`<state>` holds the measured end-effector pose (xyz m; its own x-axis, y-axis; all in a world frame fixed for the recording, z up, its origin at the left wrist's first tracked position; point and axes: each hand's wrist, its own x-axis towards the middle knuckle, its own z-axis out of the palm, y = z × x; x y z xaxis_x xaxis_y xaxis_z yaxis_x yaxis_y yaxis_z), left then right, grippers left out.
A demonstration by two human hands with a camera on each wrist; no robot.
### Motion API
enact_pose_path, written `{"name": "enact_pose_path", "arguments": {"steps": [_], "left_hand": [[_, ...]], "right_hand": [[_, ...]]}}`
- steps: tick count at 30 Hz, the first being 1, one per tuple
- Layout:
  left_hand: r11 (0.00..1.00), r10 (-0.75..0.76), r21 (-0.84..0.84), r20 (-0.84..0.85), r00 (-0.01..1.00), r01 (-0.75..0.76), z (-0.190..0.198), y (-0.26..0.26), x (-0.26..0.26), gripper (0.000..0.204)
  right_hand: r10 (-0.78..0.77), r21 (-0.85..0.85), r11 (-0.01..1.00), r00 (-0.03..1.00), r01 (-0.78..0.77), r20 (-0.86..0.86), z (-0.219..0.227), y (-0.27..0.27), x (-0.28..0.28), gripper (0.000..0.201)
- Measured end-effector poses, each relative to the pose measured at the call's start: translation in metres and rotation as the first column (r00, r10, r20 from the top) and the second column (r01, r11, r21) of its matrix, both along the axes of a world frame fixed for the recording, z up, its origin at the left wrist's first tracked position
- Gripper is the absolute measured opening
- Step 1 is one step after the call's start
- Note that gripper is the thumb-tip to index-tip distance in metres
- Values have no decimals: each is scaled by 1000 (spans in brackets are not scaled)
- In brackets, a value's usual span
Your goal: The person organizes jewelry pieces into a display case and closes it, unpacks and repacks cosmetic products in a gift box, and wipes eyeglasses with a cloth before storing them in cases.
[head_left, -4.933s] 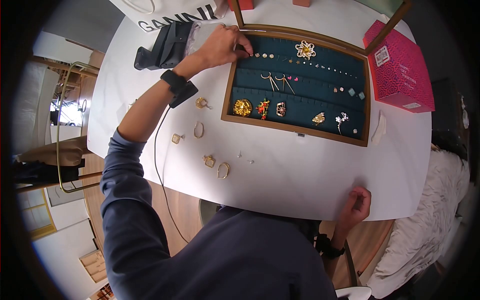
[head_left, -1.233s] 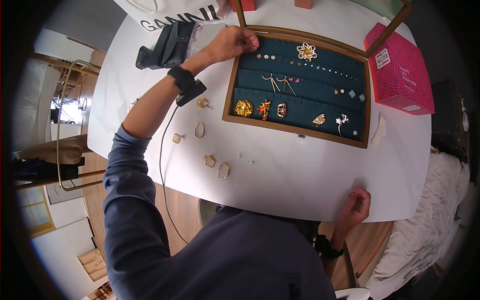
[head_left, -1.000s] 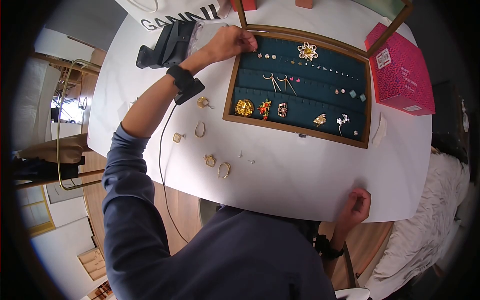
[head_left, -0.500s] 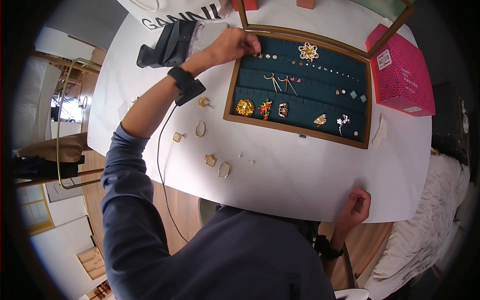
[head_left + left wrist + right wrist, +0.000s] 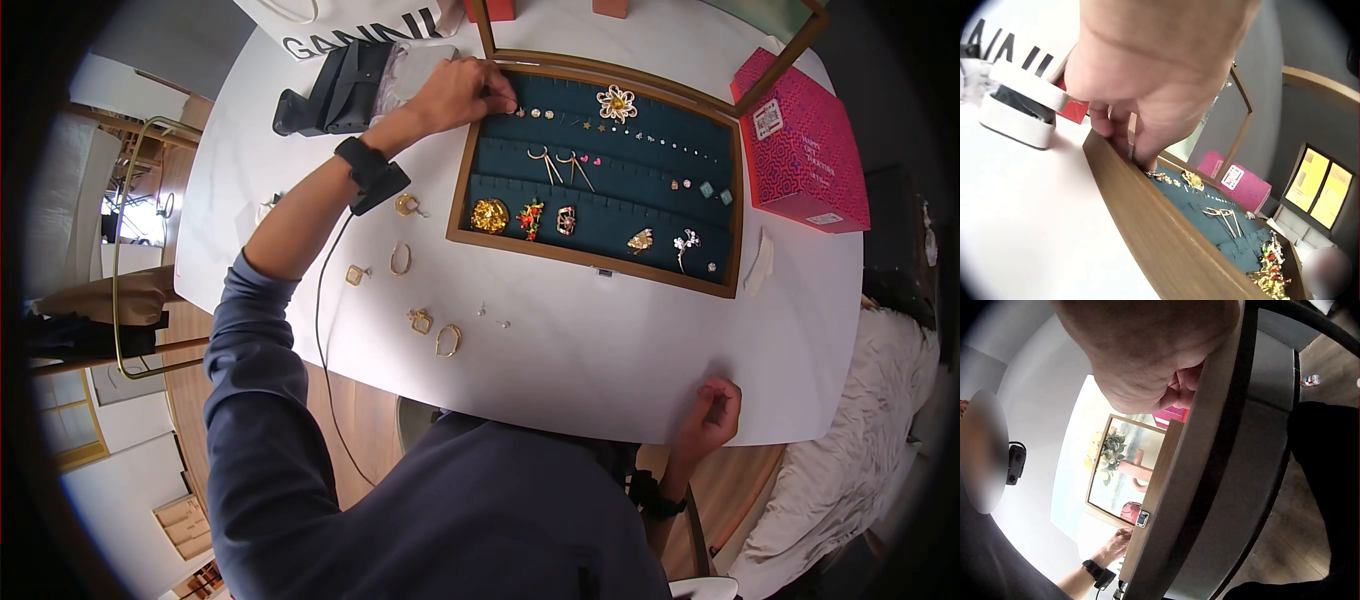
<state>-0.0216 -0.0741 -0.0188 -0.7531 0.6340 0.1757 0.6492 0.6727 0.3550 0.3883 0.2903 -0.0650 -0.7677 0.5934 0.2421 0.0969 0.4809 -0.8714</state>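
My left hand point(image 5: 455, 95) reaches over the back left corner of an open wooden jewelry box point(image 5: 590, 270). Its thumb and fingers pinch at the left end of a row of stud earrings point(image 5: 535, 113); the stud at the fingertips is mostly hidden. In the left wrist view the thumb tip presses down just inside the box wall point(image 5: 1141, 231), beside small gold studs point(image 5: 1176, 183). A flower brooch point(image 5: 617, 103), long dangling earrings point(image 5: 546, 165) and a gold round brooch point(image 5: 489, 216) sit on the green lining. My right hand point(image 5: 708, 412) rests at the table's front edge, fingers loosely curled.
Gold hoop earrings point(image 5: 448, 341), a square earring point(image 5: 355, 275) and small studs point(image 5: 503, 323) lie on the white table. A black case point(image 5: 345, 90) and paper bag point(image 5: 345, 25) stand left, a pink box point(image 5: 805, 150) right. A cable hangs from the left wrist.
My left hand lifts slightly off the row's left end, then comes back down onto it; the leftmost stud, visible in the first frame, is now covered by the fingers. The right hand stays still.
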Motion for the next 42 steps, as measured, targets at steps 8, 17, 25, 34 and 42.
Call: {"name": "enact_pose_path", "arguments": {"steps": [8, 17, 25, 34, 42], "left_hand": [[998, 22, -61, 39, 999, -20, -1, 1, -2, 11], [999, -17, -43, 99, 995, 21, 8, 0, -2, 14], [996, 81, 21, 181, 980, -86, 10, 17, 0, 17], [992, 92, -94, 134, 987, -80, 9, 18, 1, 12], [993, 118, 10, 97, 988, -119, 8, 14, 0, 23]], "right_hand": [[-8, 2, 1000, 1000, 8, 19, 2, -1, 0, 5], [-6, -9, 1000, 1000, 6, 28, 2, -1, -1, 4], [5, -4, 1000, 1000, -5, 22, 1, 0, 1, 5], [19, 7, 1000, 1000, -19, 20, 1, 1, 2, 6], [-14, 24, 1000, 1000, 14, -10, -1, 0, 1, 5]]}}
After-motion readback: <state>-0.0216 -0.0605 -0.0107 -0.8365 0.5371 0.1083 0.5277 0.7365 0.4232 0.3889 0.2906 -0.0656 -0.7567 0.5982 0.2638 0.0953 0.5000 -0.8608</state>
